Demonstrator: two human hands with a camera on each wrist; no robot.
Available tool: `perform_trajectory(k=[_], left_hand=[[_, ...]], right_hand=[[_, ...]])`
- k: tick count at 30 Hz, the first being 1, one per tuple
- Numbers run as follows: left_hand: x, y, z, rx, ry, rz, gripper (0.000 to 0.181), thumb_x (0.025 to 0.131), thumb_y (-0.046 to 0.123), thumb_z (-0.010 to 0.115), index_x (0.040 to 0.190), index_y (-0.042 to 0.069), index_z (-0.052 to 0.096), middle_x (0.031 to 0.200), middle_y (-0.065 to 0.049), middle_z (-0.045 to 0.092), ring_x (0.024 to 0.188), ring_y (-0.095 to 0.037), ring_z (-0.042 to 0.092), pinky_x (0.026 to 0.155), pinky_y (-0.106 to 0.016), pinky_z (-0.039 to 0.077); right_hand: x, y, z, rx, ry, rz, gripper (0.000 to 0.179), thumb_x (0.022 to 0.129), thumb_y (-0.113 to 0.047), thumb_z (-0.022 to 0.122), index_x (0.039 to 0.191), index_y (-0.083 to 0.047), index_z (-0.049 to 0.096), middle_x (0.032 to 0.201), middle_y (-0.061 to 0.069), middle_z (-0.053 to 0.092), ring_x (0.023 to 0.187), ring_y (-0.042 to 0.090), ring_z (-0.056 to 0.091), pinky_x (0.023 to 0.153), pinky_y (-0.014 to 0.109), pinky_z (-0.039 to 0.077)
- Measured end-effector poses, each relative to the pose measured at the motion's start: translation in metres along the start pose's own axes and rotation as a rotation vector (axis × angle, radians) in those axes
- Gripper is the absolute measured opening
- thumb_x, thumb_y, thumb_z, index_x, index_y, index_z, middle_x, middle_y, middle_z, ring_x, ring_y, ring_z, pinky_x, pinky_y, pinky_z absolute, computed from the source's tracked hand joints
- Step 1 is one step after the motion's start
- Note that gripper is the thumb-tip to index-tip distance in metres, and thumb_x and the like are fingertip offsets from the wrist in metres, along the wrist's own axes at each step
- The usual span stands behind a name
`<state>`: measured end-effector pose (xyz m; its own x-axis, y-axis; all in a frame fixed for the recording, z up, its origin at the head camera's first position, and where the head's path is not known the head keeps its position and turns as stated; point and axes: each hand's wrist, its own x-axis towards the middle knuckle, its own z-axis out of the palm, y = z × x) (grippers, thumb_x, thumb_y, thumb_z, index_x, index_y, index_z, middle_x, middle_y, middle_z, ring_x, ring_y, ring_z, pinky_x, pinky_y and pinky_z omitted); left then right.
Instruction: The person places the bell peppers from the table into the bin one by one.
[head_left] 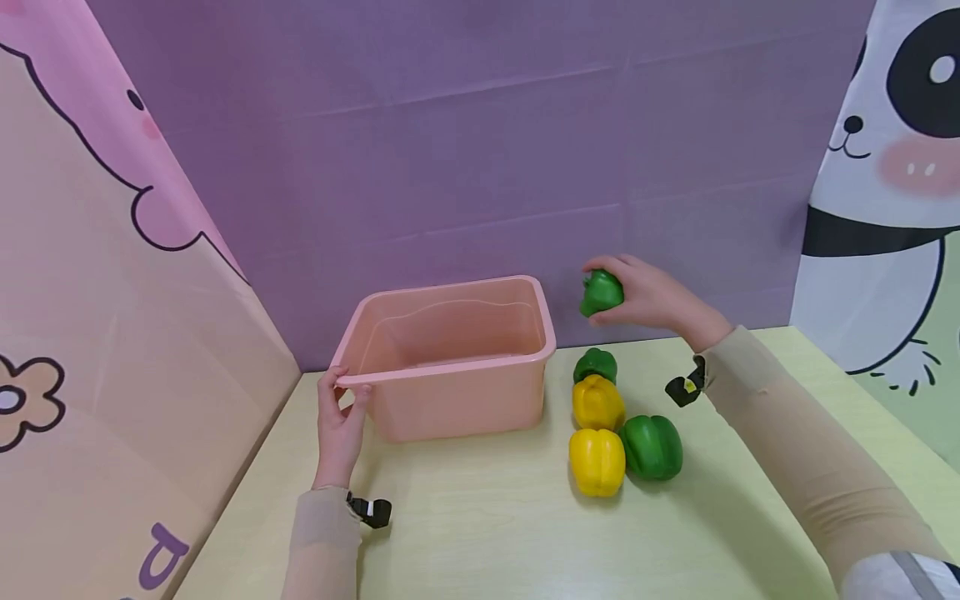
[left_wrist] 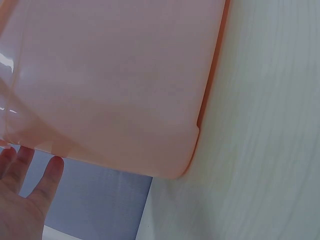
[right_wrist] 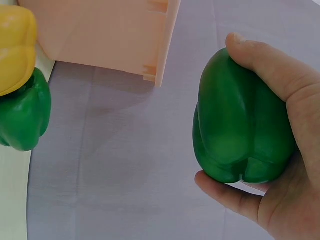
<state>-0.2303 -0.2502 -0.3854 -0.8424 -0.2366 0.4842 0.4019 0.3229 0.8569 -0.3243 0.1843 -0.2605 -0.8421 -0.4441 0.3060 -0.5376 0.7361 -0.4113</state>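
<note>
My right hand [head_left: 652,296] grips a green bell pepper [head_left: 603,293] in the air, to the right of the pink plastic bin [head_left: 465,404] and higher than its rim. In the right wrist view, the thumb and fingers wrap the sides of this green pepper [right_wrist: 240,120]. At the bin's front left corner, my left hand [head_left: 341,437] holds the rim, thumb in front and fingers at the left side. The left wrist view has the fingers [left_wrist: 47,180] along the edge of the bin wall [left_wrist: 115,90].
Right of the bin, two yellow bell peppers [head_left: 597,462] [head_left: 597,402] lie on the pale wooden table [head_left: 465,525]. A green bell pepper [head_left: 596,366] is behind them and another green bell pepper [head_left: 652,447] beside them. A purple cloth [head_left: 450,167] hangs behind the bin.
</note>
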Motion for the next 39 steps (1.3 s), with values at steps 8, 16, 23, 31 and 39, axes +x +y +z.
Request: perform_trajectory(k=[8, 16, 23, 31, 39], left_hand=[[-0.001, 0.000, 0.001, 0.001, -0.006, -0.024, 0.049, 0.098, 0.013, 0.057, 0.138, 0.003, 0.032, 0.147, -0.016, 0.032, 0.127, -0.027, 0.036, 0.095, -0.032, 0.038], [0.001, 0.002, 0.002, -0.012, 0.003, -0.006, 0.048, 0.097, 0.010, 0.058, 0.137, 0.002, 0.033, 0.146, -0.016, 0.033, 0.125, -0.026, 0.037, 0.092, -0.030, 0.039], [-0.001, 0.002, 0.001, -0.009, 0.013, 0.000, 0.047, 0.097, 0.010, 0.057, 0.137, 0.002, 0.032, 0.146, -0.016, 0.032, 0.126, -0.027, 0.037, 0.091, -0.029, 0.039], [-0.002, 0.002, 0.001, -0.008, 0.007, -0.006, 0.048, 0.098, 0.012, 0.058, 0.137, 0.003, 0.032, 0.147, -0.015, 0.032, 0.127, -0.028, 0.037, 0.093, -0.031, 0.038], [-0.002, 0.003, 0.002, -0.018, 0.018, 0.009, 0.047, 0.097, 0.010, 0.058, 0.136, 0.002, 0.034, 0.147, -0.016, 0.033, 0.126, -0.031, 0.037, 0.090, -0.029, 0.039]], right_hand=[[0.011, -0.009, -0.002, 0.018, -0.016, -0.004, 0.071, 0.075, -0.030, 0.083, 0.135, -0.021, 0.047, 0.126, 0.014, 0.047, 0.098, 0.030, 0.054, 0.079, 0.044, 0.051], [0.020, -0.017, -0.003, 0.006, -0.016, -0.017, 0.071, 0.074, -0.031, 0.083, 0.135, -0.021, 0.047, 0.126, 0.015, 0.047, 0.097, 0.030, 0.053, 0.079, 0.044, 0.051], [0.027, -0.023, -0.002, 0.010, -0.033, -0.036, 0.072, 0.074, -0.032, 0.083, 0.135, -0.020, 0.048, 0.125, 0.015, 0.048, 0.097, 0.030, 0.052, 0.079, 0.043, 0.051], [0.038, -0.030, -0.004, 0.004, -0.055, -0.055, 0.072, 0.075, -0.031, 0.083, 0.136, -0.020, 0.047, 0.126, 0.016, 0.048, 0.097, 0.030, 0.052, 0.079, 0.042, 0.050], [0.055, -0.040, -0.006, 0.011, -0.058, -0.095, 0.071, 0.075, -0.032, 0.082, 0.136, -0.020, 0.047, 0.127, 0.014, 0.049, 0.100, 0.029, 0.050, 0.079, 0.042, 0.049]])
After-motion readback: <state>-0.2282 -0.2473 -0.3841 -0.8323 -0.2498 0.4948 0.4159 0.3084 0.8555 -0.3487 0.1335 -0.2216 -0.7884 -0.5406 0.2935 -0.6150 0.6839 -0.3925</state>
